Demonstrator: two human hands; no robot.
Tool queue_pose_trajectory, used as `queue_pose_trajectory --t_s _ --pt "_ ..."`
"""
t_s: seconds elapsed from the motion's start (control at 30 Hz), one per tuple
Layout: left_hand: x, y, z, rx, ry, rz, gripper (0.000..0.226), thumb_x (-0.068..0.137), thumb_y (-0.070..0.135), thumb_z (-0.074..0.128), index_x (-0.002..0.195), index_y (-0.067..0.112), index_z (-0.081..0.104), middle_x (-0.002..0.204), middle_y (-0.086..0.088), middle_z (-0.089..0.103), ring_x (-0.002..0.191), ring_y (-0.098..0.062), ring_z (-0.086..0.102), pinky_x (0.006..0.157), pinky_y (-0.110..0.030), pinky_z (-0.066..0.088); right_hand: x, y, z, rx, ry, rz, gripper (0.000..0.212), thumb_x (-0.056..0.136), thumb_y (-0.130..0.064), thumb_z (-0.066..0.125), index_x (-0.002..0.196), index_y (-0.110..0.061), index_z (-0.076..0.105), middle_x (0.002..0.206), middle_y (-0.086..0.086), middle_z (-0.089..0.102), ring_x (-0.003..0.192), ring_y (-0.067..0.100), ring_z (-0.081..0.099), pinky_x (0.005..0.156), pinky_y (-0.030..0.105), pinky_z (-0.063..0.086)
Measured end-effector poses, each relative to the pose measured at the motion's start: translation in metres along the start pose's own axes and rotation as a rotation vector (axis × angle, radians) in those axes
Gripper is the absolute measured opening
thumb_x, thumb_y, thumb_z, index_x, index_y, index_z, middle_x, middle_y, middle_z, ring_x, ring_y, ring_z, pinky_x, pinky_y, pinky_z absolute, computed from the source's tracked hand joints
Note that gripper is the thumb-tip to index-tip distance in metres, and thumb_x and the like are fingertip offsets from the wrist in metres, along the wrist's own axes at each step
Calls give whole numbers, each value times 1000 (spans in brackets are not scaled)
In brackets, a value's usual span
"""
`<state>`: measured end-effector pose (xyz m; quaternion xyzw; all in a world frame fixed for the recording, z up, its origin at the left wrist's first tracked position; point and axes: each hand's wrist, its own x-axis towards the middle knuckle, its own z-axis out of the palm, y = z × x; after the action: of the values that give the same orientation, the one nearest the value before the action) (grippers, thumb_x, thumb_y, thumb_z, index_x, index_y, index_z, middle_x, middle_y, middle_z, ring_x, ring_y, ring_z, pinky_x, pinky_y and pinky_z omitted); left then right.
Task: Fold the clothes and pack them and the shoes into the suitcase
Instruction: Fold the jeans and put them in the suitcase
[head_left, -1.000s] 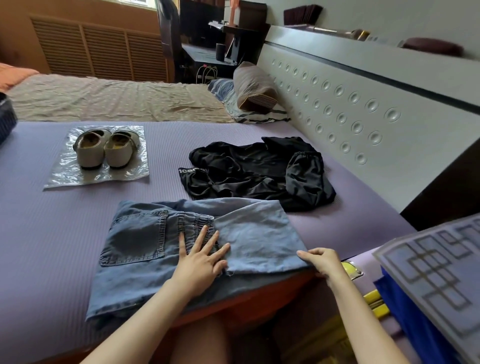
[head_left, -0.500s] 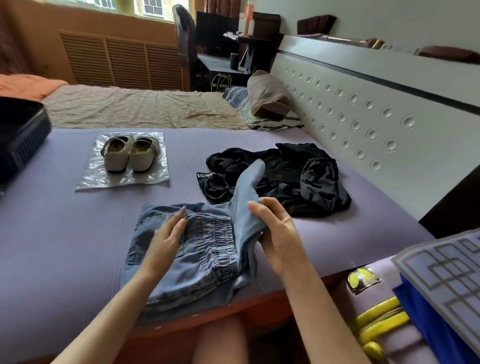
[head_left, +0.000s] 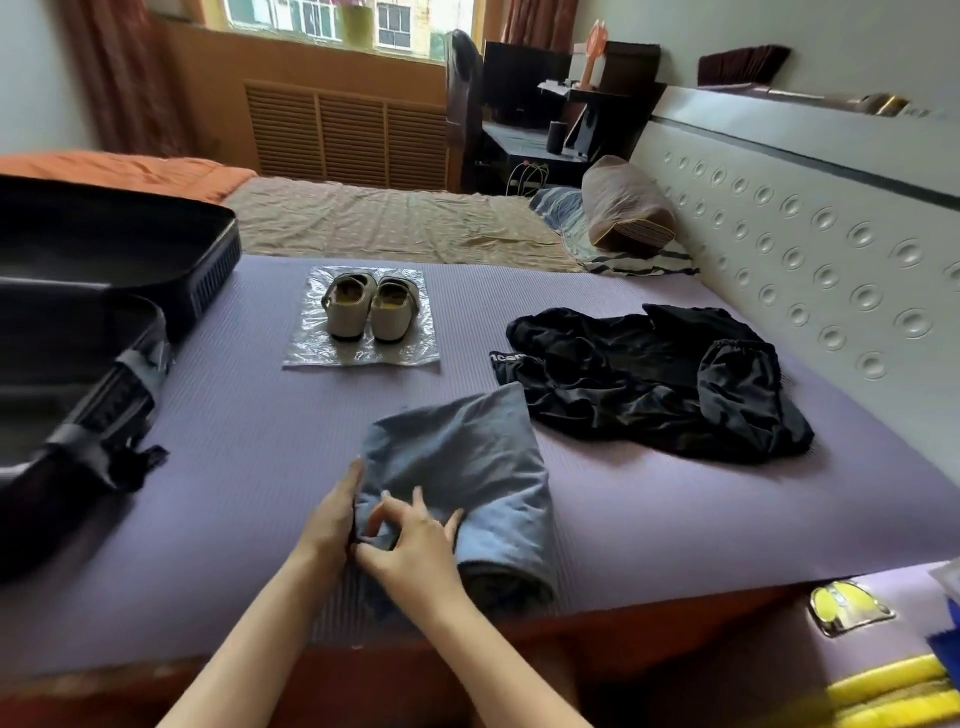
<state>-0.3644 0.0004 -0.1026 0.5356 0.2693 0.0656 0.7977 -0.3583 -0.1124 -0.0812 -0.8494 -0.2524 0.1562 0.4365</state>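
This is a bedroom in a home. A wide bed (head_left: 363, 228) fills most of the view, with a purple mat (head_left: 623, 519) spread over its near part and a rumpled tan sheet beyond. At 2 o'clock a pillow (head_left: 626, 205) leans on a padded headboard (head_left: 810, 244) running along the right wall. At 12 o'clock a window (head_left: 332, 23) with curtains (head_left: 124, 78) sits above a slatted radiator cover (head_left: 345, 137). At 1 o'clock stand a dark desk (head_left: 524, 137) and a chair (head_left: 460, 104). At 9 o'clock an open suitcase (head_left: 104, 270) lies on the bed.
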Motion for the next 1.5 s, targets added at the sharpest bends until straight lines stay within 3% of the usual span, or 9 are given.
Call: queue_pose_trajectory --t_s 0.17,0.3,0.47,0.57,0.9,1.13,1.27,1.4,1.5 --pt "15 3 -11 219 -7 143 33 93 -2 50 125 4 53 101 -10 66 89 -19 64 72 -22 55 -4 1 1 -283 -111 -29 47 85 -40 58 128 -24 49 159 -4 11 146 19 -10 109 58 -20" --pt "27 2 -22 237 39 124 50 84 -6 61 130 10 53 87 -12 72 90 -28 65 89 -45 52 -3 1 -37 -411 -140 -28 67 87 -54 54 146 -29 34 160 -5 -4 146 19 -10 115 53 -7" --pt "33 1 -16 240 63 175 51 79 -8 66 120 20 57 68 9 71 63 -2 65 67 -21 56 -1 30 -61 -868 -124 16 124 45 -88 -12 152 -27 2 157 2 -19 143 25 -22 114 49 -14" --pt "38 1 -12 288 96 215 45 80 -5 67 121 12 62 77 4 72 71 -11 67 76 -36 56 -3 44 -53 -929 -117 21 128 38 -86 -34 150 -28 -11 154 3 -27 138 26 -33 107 51 -22" --pt "47 17 12 822 58 554 64 90 11 60 145 19 31 154 -12 23 143 -24 21 112 -32 17 3 45 -82 -837 -47 165 111 51 -91 -2 146 -36 -20 147 -3 -41 135 31 -37 109 66 -6" --pt "66 -12 8 1459 -41 254 62 98 52 25 144 39 -14 153 -3 -28 141 -20 -25 112 -52 -11 6 65 -79 -799 -110 237 103 62 -89 11 144 -38 -25 142 -7 -48 134 30 -39 112 64 6" --pt "67 -5 15 1451 64 478 72 82 71 3 140 34 -17 144 1 -43 128 -12 -46 103 -43 -31 12 67 -97 -614 -79 220 99 64 -87 18 144 -43 -21 143 -13 -45 137 24 -35 114 59 1" --pt "70 -5 20 1589 -27 484 101 45 82 -34 136 39 -25 140 6 -46 131 -13 -42 105 -47 -27 21 78 -104 -592 -28 220 97 66 -86 19 142 -44 -24 143 -16 -45 139 23 -33 115 57 -2" --pt "78 -16 20 1567 -79 351 97 52 85 -19 140 43 -19 150 9 -32 142 -16 -22 110 -58 -11 22 89 -95 -593 -33 229 98 67 -86 21 141 -44 -27 139 -19 -49 139 23 -32 116 56 -1"
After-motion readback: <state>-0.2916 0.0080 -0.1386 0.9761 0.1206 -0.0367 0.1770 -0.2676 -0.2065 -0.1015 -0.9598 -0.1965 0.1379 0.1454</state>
